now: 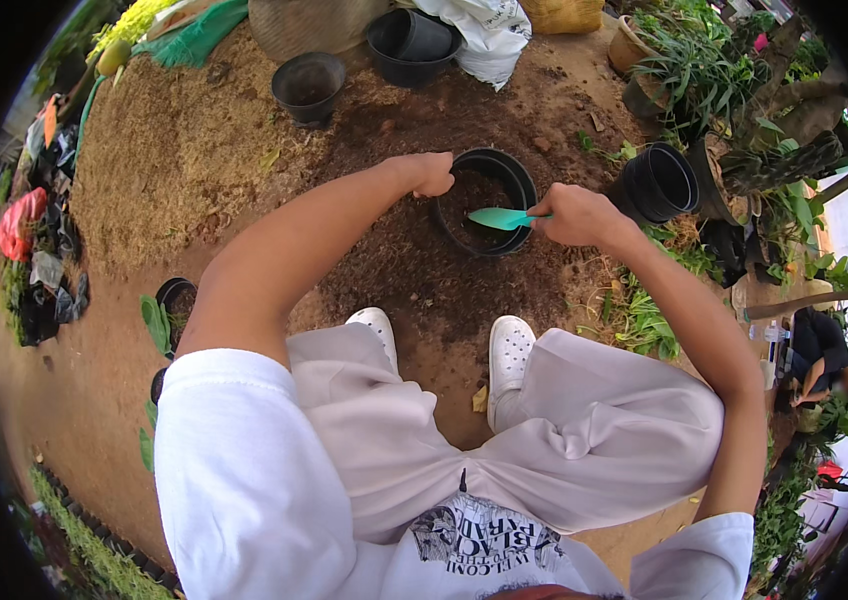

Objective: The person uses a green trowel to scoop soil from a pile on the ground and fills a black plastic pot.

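A round black plastic plant pot (pixel 523 184) stands on dark loose soil (pixel 416 277) in front of my white shoes. Brown soil (pixel 473 195) partly fills it. My left hand (pixel 433 174) grips the pot's rim on the left side, with its fingers curled. In my right hand (pixel 574 215), at the pot's right rim, is the handle of a turquoise garden trowel (pixel 499 218). The trowel's blade points left and lies over the soil inside the pot. Its tip is close to the soil surface; whether it touches I cannot tell.
Black pots (pixel 309 88) and a black basin (pixel 403 71) stand beyond, beside a white sack (pixel 495 41). Stacked black pots (pixel 660 184) stand at right near leafy plants. Dry husks (pixel 161 157) cover the left ground. Another person (pixel 821 352) crouches at far right.
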Motion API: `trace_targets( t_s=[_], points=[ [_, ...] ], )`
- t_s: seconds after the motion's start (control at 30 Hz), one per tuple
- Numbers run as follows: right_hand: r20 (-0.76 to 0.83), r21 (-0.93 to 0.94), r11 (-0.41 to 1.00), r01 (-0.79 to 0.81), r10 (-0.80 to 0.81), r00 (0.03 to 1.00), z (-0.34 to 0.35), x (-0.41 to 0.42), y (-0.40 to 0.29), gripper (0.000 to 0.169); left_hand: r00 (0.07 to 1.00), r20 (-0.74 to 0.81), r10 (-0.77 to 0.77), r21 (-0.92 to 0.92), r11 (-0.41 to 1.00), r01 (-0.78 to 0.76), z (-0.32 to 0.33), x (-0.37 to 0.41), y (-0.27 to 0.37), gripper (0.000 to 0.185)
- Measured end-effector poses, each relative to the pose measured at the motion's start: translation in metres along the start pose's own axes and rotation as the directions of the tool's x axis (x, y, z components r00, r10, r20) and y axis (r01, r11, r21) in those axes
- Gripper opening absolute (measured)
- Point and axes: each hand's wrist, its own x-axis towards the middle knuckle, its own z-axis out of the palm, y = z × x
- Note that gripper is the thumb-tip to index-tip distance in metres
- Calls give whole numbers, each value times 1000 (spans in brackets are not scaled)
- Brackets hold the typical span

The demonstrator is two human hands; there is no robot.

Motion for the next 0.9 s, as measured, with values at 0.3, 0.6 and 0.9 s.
trace_targets(
  t_s=[0.3, 0.6, 0.9],
  points=[
    [-81, -39, 994, 102, -105, 991, 4, 0, 7, 30, 1000, -24, 11, -1, 1000, -11, 3, 3, -5, 34],
    [168, 451, 885, -114, 41, 985, 32, 14, 24, 36, 1000, -5, 7, -21, 1000, -7, 1, 4, -4, 33],
    [486, 706, 579, -407, 20, 874, 16, 14, 19, 37, 999, -44, 12, -42, 999, -13, 5, 2, -7, 31]
  ],
)
